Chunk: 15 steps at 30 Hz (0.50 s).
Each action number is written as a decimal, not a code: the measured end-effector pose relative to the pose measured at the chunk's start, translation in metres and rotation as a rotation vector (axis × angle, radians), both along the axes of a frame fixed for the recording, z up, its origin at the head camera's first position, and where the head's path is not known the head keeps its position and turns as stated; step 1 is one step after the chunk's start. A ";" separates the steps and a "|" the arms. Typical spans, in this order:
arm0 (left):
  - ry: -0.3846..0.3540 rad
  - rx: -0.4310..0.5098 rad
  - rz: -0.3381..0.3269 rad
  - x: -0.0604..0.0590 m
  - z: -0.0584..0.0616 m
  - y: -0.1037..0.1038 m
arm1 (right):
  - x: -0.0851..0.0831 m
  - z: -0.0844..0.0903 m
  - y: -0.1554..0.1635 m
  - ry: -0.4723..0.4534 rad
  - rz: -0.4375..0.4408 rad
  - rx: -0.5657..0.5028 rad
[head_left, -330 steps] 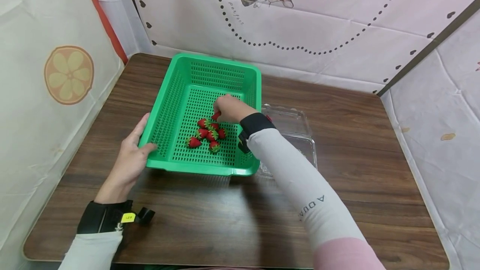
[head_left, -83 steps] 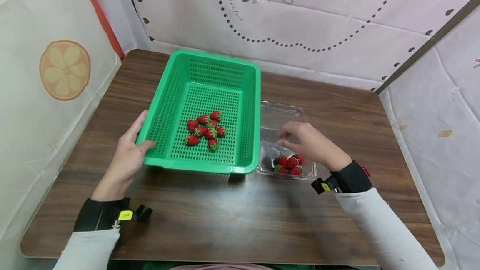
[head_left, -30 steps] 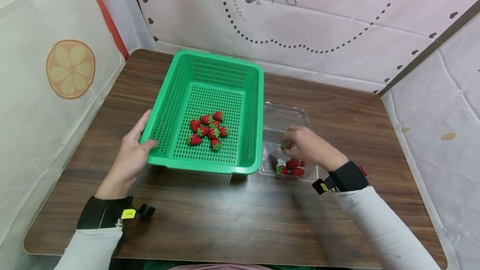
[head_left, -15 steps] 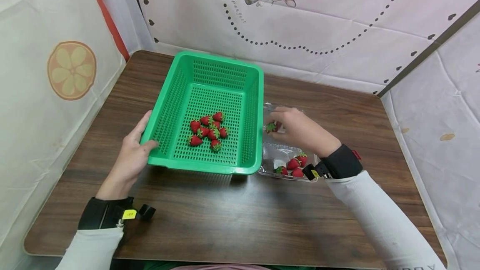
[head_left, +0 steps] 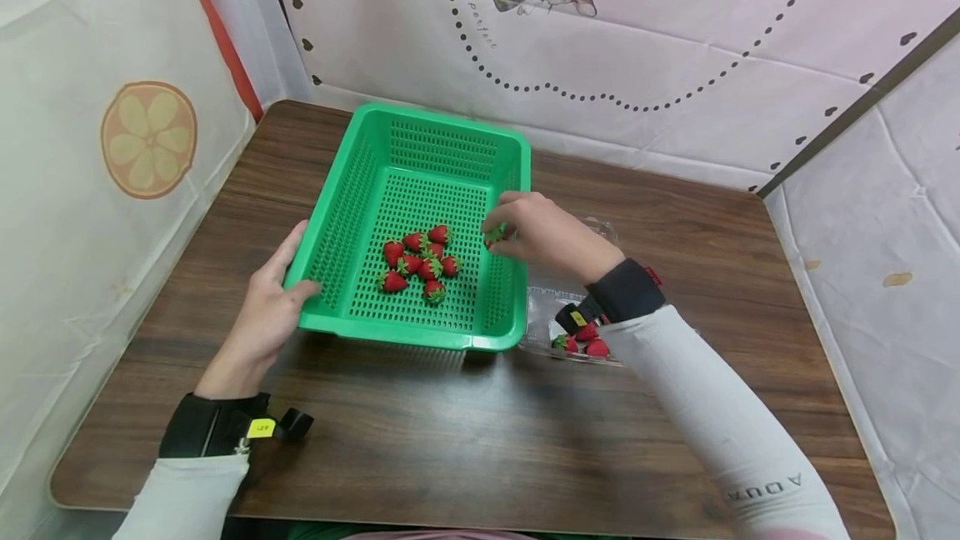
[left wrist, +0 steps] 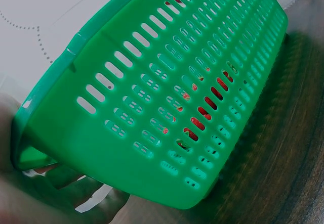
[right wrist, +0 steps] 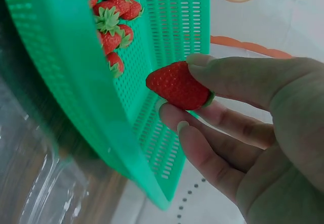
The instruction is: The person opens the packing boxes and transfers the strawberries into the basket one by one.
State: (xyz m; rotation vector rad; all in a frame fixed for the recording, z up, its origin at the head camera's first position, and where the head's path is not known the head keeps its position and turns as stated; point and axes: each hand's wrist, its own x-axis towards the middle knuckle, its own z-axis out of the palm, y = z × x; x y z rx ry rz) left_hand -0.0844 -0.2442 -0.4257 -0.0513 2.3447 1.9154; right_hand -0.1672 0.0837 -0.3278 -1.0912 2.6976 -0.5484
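My right hand [head_left: 551,233] pinches a strawberry [right wrist: 177,86] between thumb and fingers, above the right side of the green plastic basket [head_left: 397,337]. In the right wrist view the berry's tip faces the basket and its leafy end lies by the fingers. Several strawberries [head_left: 431,268] lie in a loose cluster on the basket floor. At the basket's left side my left hand [head_left: 264,319] grips the rim, thumb over the edge and fingers outside. To the right, a clear plastic clamshell box [head_left: 542,307] holds more strawberries [head_left: 597,347], partly hidden by my right wrist.
The brown wooden table [head_left: 420,448] carries the basket and the box. A printed white cloth wall [head_left: 637,40] stands close behind, with more cloth at both sides. The clamshell's lid [head_left: 600,227] lies folded back, mostly under my right arm.
My right hand has picked a strawberry from the clamshell box and carried it left and up, over the basket. The left hand keeps its hold on the rim.
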 end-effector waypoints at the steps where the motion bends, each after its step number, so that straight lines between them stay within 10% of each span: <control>1: 0.001 0.001 0.000 0.000 0.000 0.000 | -0.003 -0.001 -0.004 -0.001 0.011 0.000; 15: -0.003 0.011 0.001 0.000 0.000 0.000 | -0.044 -0.013 -0.057 -0.047 0.015 0.089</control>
